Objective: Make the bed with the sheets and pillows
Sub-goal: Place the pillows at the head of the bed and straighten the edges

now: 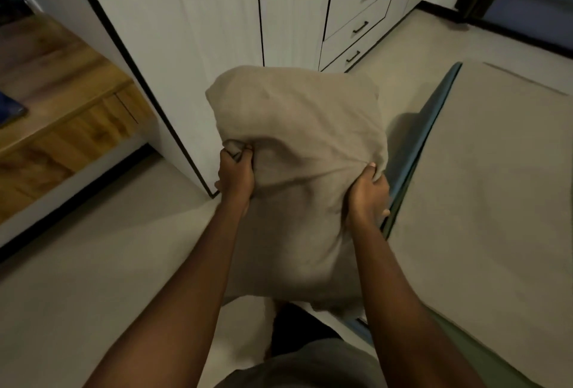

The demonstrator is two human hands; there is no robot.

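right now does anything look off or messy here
Nothing looks spilled or damaged. The only thing out of place is the pillow, which is not on the bed. The left hand and right hand grip it in the air beside the bed, its cover bunched at both grips.

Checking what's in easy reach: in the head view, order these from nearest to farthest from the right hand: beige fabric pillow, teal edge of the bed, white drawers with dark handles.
1. Beige fabric pillow: gripped by the right hand itself.
2. Teal edge of the bed: just to the hand's right.
3. White drawers with dark handles: far ahead, in the wardrobe.
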